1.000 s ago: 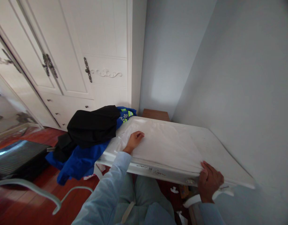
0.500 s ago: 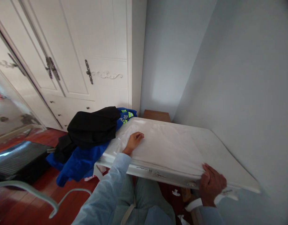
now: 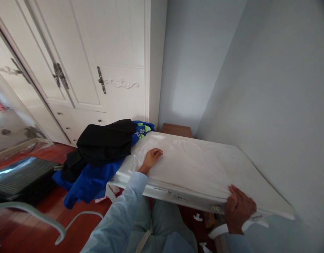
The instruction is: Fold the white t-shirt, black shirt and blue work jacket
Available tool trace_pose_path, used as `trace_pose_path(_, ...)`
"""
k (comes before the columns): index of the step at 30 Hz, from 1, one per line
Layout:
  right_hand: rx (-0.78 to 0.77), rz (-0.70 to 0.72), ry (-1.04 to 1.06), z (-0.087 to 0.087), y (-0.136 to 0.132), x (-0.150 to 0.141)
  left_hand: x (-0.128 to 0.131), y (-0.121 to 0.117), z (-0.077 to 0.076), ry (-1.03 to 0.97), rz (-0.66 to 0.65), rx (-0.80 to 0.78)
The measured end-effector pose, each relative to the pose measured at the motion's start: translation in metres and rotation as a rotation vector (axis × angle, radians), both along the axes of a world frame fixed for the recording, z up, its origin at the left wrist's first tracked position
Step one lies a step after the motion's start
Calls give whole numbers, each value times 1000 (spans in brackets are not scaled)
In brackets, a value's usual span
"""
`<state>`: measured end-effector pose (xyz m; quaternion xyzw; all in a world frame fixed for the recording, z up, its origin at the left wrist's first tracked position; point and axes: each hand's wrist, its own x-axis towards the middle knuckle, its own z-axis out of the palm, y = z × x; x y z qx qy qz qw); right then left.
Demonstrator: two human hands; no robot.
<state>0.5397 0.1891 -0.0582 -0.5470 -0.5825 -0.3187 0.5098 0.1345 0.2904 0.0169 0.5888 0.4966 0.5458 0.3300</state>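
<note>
Desktop [image 3: 252, 172]: was white, with a wrinkled sheet [image 3: 190, 158] spread over its left and middle.
Left hand [image 3: 152, 158]: curled narrow over the sheet; whether it gripped any could not be told.
Right hand [image 3: 239, 206]: sat at the front edge by the sheet's corner, fingers close together; its hold was unclear.
Black garment [image 3: 106, 142]: lay over a blue garment [image 3: 90, 179] at the desktop's left end.
Wardrobe [image 3: 119, 42]: stood behind.

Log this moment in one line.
Left hand: curled over white sheet | Right hand: at sheet's near right corner | Clothes: black and blue, at left end of table
</note>
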Motion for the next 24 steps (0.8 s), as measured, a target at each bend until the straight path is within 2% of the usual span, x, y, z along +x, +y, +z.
trace_pose_path(24, -9, 0, 2, -1, 0, 1, 0, 0, 3, -22, -6, 7)
